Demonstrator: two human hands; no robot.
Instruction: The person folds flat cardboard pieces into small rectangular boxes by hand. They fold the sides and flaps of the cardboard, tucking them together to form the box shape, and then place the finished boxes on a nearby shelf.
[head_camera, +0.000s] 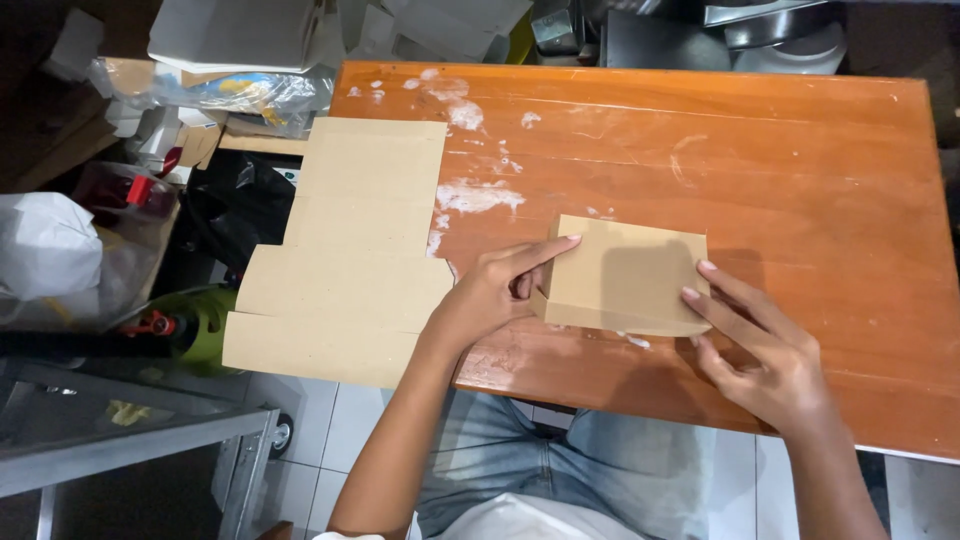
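A small brown cardboard box (625, 275) rests on the orange wooden table (780, 160) near its front edge. My left hand (490, 295) grips the box's left side, index finger stretched along the top edge. My right hand (760, 345) presses fingertips against the box's right edge and lower right corner. A stack of flat brown cardboard blanks (350, 250) lies to the left, overhanging the table's left edge.
White smears mark the tabletop. White boxes (235, 35) and plastic-wrapped items (240, 95) are piled at the back left. A black bag (235, 200), a white bag (45, 245) and a green bottle (200, 320) sit left of the table, above a metal rack (130, 430).
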